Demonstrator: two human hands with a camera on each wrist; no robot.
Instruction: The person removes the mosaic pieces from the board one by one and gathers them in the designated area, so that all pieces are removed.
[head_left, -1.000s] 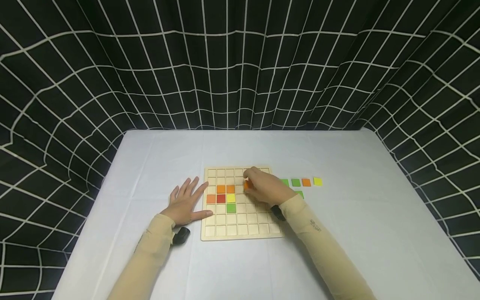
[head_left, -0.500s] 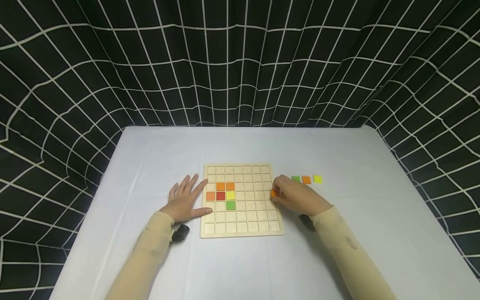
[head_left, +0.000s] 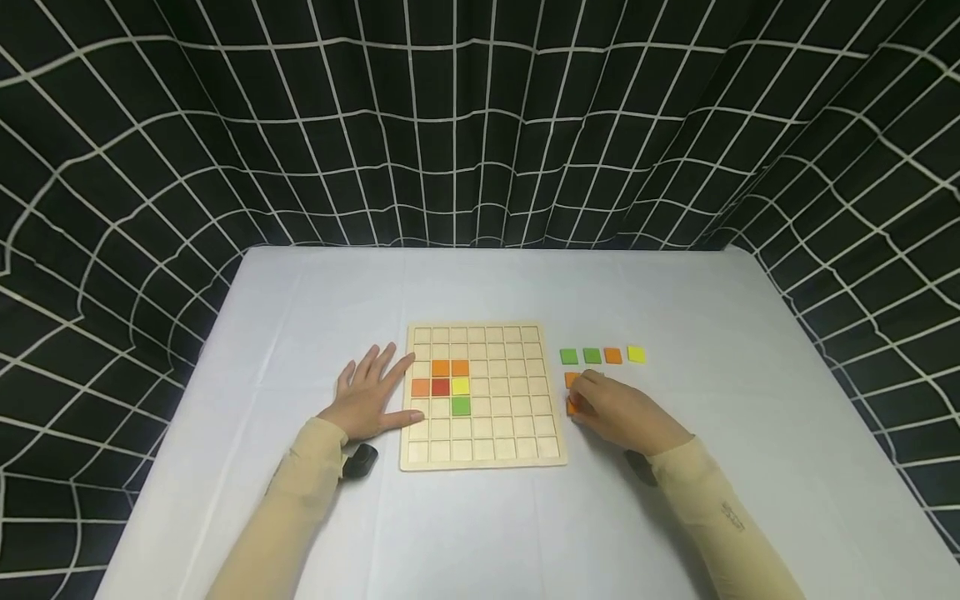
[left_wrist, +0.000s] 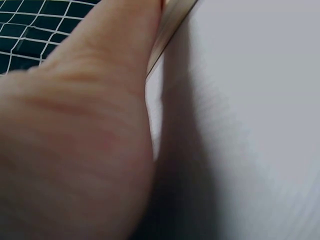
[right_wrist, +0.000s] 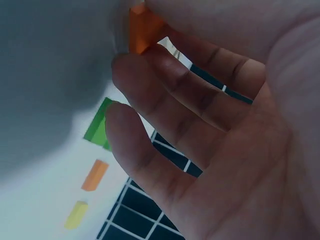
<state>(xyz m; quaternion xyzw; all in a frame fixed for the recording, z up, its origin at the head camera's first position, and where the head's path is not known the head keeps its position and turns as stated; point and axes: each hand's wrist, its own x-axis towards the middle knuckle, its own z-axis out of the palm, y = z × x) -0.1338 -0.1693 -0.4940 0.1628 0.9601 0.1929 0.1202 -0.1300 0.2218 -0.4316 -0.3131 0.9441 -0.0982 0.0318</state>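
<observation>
My right hand point(head_left: 622, 412) is just right of the wooden grid board point(head_left: 483, 465), its thumb and fingers pinching an orange tile point(head_left: 572, 407) low over the tablecloth. The right wrist view shows that orange tile point(right_wrist: 142, 30) at the fingertips of the hand point(right_wrist: 215, 130). With fingers spread, my left hand point(head_left: 363, 404) rests by the board's left edge, thumb and index fingertip touching it. Two orange tiles lie on the board above a row of a light orange, a red point(head_left: 440, 387) and a yellow tile point(head_left: 460, 386), with a green one point(head_left: 461, 406) under the yellow.
Right of the board, a row holds two green tiles point(head_left: 592, 356), an orange tile point(head_left: 613, 356) and a yellow tile point(head_left: 636, 354). Another orange tile point(head_left: 572, 379) lies below them, and a green one is mostly hidden by the right hand. Dark gridded curtains point(head_left: 480, 125) surround the table.
My right hand has carried the orange tile from over the board to the right, past its edge, and lower in view. My left hand stays in place.
</observation>
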